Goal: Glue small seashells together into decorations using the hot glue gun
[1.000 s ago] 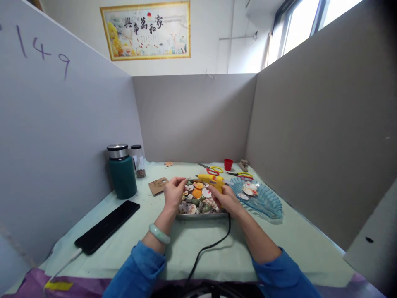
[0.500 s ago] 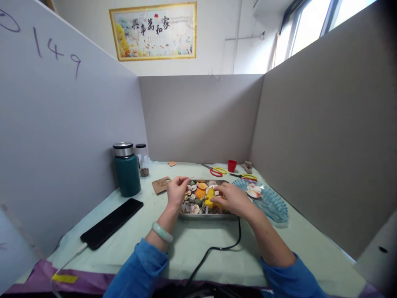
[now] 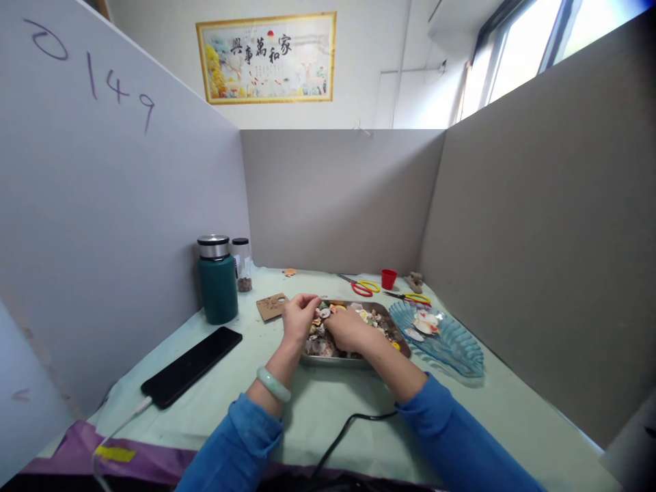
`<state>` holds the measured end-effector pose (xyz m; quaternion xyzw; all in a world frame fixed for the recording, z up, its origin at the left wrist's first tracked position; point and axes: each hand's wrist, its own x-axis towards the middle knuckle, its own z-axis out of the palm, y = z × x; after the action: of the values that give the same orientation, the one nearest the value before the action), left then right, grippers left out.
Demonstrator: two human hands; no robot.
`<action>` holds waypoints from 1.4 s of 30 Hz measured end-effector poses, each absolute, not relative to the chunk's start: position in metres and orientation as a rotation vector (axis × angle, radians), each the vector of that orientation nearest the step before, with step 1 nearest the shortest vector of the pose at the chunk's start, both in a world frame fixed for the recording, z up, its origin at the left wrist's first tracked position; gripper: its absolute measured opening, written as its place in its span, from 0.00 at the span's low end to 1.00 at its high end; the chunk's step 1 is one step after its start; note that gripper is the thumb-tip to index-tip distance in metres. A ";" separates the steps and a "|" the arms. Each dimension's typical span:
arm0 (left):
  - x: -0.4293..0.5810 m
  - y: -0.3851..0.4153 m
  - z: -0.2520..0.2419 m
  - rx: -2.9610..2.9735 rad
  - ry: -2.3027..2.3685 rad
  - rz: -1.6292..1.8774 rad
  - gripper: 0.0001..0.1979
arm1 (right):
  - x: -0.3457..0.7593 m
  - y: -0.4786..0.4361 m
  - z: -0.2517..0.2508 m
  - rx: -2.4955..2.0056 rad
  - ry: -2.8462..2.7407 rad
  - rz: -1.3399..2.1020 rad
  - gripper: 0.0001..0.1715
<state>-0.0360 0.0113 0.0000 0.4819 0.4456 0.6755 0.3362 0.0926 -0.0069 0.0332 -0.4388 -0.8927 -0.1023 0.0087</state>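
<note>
A metal tray [image 3: 335, 363] full of shells and small stones lies in front of me. My left hand [image 3: 300, 318] is at its left edge, thumb and fingertips pinched together; whatever they hold is too small to name. My right hand [image 3: 351, 331] reaches across the tray towards the left one, its fingers curled down among the shells and their tips hidden. Beside my right wrist a bit of yellow [image 3: 395, 346] shows in the tray. A black cord [image 3: 341, 430] runs over the table and disappears behind my right forearm.
Left stand a green flask [image 3: 218, 290], a clear jar [image 3: 242, 266] and a black phone [image 3: 192, 367]. A brown card [image 3: 270, 307] lies behind my left hand. Scissors [image 3: 361, 288], pliers-like cutters [image 3: 410, 298] and a red cup [image 3: 388, 279] are behind; a blue glass dish [image 3: 461, 348] is right.
My right hand has let go of the yellow glue gun and moved left, close to my left hand. My left hand keeps its pinch at the tray's edge. The view has shifted slightly.
</note>
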 end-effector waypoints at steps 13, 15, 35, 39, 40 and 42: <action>-0.032 0.007 0.003 1.303 1.177 1.798 0.13 | 0.136 -0.010 0.024 -0.614 -1.510 1.420 0.21; -0.032 0.008 0.001 1.342 1.209 1.796 0.13 | 0.138 -0.010 0.021 -0.593 -1.423 1.478 0.22; -0.021 -0.007 0.000 1.969 1.264 1.825 0.05 | 0.134 -0.002 0.002 -0.922 -1.754 0.166 0.19; -0.021 -0.005 -0.001 1.978 1.272 1.796 0.06 | 0.134 -0.006 0.002 -0.947 -1.834 0.071 0.19; -0.021 -0.005 -0.001 1.983 1.276 1.789 0.06 | 0.134 -0.006 0.002 -0.958 -1.848 0.051 0.19; -0.021 -0.004 -0.002 1.977 1.277 1.786 0.06 | 0.134 -0.008 0.002 -0.983 -1.874 0.013 0.19</action>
<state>-0.0206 -0.0045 -0.0022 0.6662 0.4302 0.6019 0.0935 0.1337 -0.0077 0.0019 -0.4047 -0.7716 0.0055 0.4908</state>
